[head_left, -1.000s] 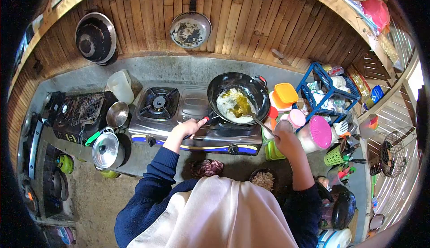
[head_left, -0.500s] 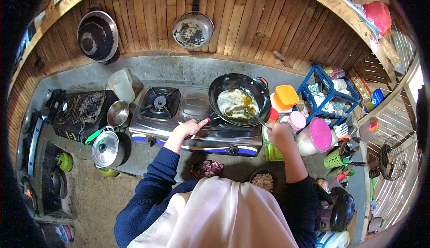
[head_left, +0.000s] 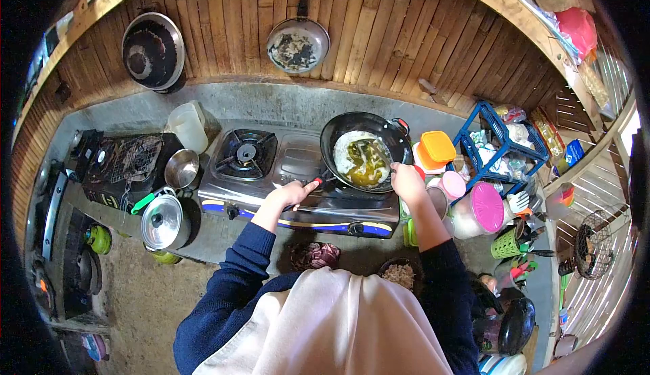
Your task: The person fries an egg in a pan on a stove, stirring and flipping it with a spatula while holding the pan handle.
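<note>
A black wok (head_left: pixel 379 128) stands on the right burner of a two-burner gas stove (head_left: pixel 298 202). My left hand (head_left: pixel 292 195) is closed round its red-tipped handle (head_left: pixel 322 179). Inside lie yellow oil (head_left: pixel 369 174) and a pale, foamy layer (head_left: pixel 345 146). My right hand (head_left: pixel 409 184) is at the wok's lower right rim, its fingers closed on a metal spatula (head_left: pixel 369 150) that reaches into the oil. The spatula's handle is mostly hidden by the hand, and its blade is hard to make out.
Right of the wok stand an orange-lidded tub (head_left: pixel 437 147), a pink-lidded container (head_left: pixel 485 207) and a blue rack (head_left: pixel 497 138). On the left are a lidded pot (head_left: pixel 162 223), a small metal pan (head_left: pixel 182 168) and a sooty grill (head_left: pixel 128 165). A bowl of brownish food (head_left: pixel 399 275) sits near my body.
My right hand has moved up and left to the wok's rim, bringing the spatula deeper in. More yellow oil shows among the foam. My left hand keeps its grip.
</note>
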{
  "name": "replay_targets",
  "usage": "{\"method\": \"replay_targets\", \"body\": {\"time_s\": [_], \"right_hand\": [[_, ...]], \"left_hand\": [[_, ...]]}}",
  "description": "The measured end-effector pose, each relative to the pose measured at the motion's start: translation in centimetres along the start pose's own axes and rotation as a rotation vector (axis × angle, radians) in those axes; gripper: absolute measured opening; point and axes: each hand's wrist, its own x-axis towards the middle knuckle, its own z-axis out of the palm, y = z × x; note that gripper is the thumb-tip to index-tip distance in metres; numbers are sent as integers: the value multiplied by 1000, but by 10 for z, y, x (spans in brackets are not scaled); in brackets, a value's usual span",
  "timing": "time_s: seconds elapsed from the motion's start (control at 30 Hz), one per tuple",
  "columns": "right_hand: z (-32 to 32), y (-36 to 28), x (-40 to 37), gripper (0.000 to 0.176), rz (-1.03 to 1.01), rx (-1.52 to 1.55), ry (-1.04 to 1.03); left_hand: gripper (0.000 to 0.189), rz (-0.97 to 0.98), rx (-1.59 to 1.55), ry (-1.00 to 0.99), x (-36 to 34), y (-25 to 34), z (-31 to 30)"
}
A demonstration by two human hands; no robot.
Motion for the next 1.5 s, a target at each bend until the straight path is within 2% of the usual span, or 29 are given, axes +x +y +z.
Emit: {"method": "replay_targets", "body": {"time_s": [0.17,0.27,0.33,0.53,0.63,0.7,0.83,0.9,0.93,1.0,1.1,1.13,1.2,1.3,1.5], "right_hand": [[-4,1,2,28,-9,-9,-18],[0,15,3,28,-7,6,-25],[3,27,-3,26,-64,30,44],[-18,39,-39,20,-3,-28,37],[-15,63,-54,17,-84,-82,121],[-22,68,-65,14,-223,-79,178],[-45,58,-88,12,-304,3,196],[-60,45,-97,13,-350,-38,101],[-66,39,-102,13,-350,-38,102],[-75,28,-111,21,-146,-52,-65],[-76,23,-112,21,-104,-59,-69],[-74,25,-110,21,-103,-58,-70],[-64,33,-101,11,-260,-144,4],[-49,39,-89,10,-243,-54,62],[-36,37,-63,15,-128,-11,33]], "left_hand": [[77,43,6,43,-21,14,-4],[79,27,6,40,-10,6,0],[79,22,9,26,-7,4,0],[79,11,19,14,-17,11,-4],[79,-8,22,-1,-18,13,-5],[79,-10,20,-6,-12,8,-2],[80,48,18,28,-7,2,0],[80,42,35,22,-9,4,-1],[79,41,38,23,-9,4,-1],[79,41,42,23,-9,4,-1],[78,25,36,40,-6,2,0],[78,26,20,27,-6,2,0],[78,29,5,14,-9,5,0],[80,24,-8,23,-14,9,-1],[80,5,13,38,-11,6,-1]]}}
